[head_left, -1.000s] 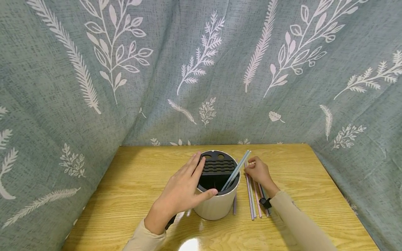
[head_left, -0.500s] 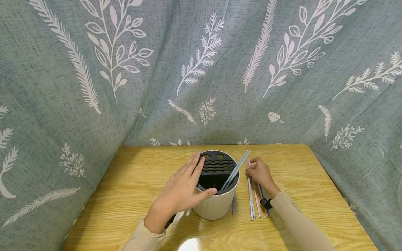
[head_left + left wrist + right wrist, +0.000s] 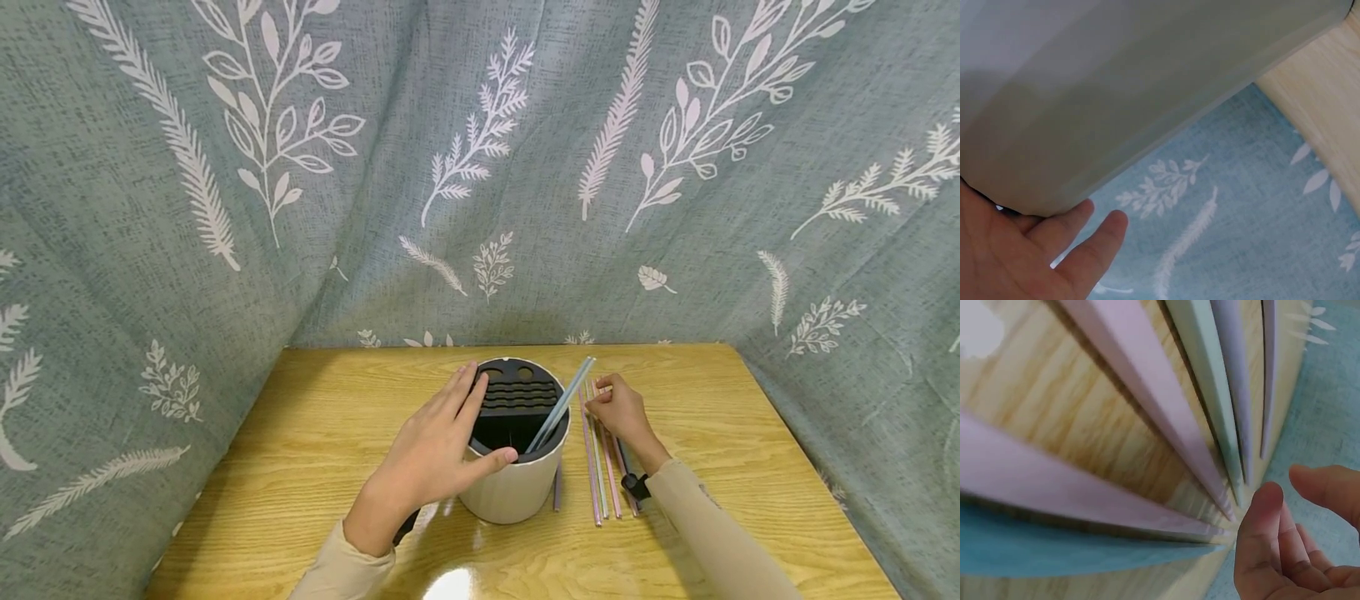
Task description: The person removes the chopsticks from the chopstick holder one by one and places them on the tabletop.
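Observation:
A white round utensil holder (image 3: 510,492) with a black slotted insert (image 3: 517,400) stands mid-table. Two light blue chopsticks (image 3: 558,408) lean inside it, their ends sticking out at the right. My left hand (image 3: 431,450) rests on the holder's left rim, fingers extended and thumb lying across the front edge. To the right, my right hand (image 3: 621,412) hovers over the far ends of several pastel chopsticks on the table, among them a purple chopstick (image 3: 592,475), a green chopstick (image 3: 1210,381) and a pink chopstick (image 3: 1147,394). Thumb and index finger are slightly apart, with nothing between them.
Another purple chopstick (image 3: 557,492) lies close against the holder's right side, partly hidden behind it. A blue chopstick (image 3: 1085,553) lies at the outer side of the row. A teal leaf-patterned cloth (image 3: 487,167) surrounds the wooden table (image 3: 322,467).
The leftmost purple chopstick in the row has moved left, apart from the green one. My right fingers have let it go. My left hand stays on the holder.

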Available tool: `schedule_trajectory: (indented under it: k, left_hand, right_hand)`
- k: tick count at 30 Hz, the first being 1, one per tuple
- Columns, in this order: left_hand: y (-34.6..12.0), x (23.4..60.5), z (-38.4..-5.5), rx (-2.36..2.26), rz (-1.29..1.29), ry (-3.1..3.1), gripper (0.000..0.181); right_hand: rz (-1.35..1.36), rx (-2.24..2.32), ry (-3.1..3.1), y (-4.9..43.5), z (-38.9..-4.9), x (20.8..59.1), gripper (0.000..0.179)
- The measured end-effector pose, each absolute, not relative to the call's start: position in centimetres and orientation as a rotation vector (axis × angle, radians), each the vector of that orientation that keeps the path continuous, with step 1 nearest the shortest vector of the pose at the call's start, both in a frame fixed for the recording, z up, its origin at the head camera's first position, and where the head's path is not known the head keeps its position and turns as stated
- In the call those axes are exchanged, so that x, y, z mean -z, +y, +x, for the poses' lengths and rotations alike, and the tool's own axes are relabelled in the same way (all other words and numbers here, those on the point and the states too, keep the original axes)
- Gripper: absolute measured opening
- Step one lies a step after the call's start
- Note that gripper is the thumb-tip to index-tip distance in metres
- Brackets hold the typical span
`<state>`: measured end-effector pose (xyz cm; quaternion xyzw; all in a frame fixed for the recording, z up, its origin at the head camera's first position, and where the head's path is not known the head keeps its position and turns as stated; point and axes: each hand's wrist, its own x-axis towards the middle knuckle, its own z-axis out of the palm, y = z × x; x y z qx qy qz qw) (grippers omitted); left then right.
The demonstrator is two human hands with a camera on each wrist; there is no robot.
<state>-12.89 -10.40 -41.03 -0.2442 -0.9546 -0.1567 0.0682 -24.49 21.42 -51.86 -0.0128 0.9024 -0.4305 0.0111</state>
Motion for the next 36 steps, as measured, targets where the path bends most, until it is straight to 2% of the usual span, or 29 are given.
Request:
schedule_trajectory:
  k: [6,12,18,36]
  left_hand:
    - [-10.2,41.3,-12.8,0.47,-0.743,-2.87,0.102]
    - [-10.2,41.3,-12.8,0.485,-0.746,-2.86,0.102]
    - [-10.3,41.1,-12.8,0.487,-0.733,-2.868,0.102]
    - [-10.5,41.2,-12.8,0.483,-0.727,-2.881,0.101]
  right_hand:
    - [-0.154,1.621,2.845,20.9,-22.7,50.0,0.035]
    - [-0.583,2.326,2.47,19.2,-18.4,45.3,0.032]
    - [-0.935,2.468,2.196,17.8,-15.6,42.3,0.038]
    - [-1.035,2.57,2.13,16.2,-15.3,40.9,0.042]
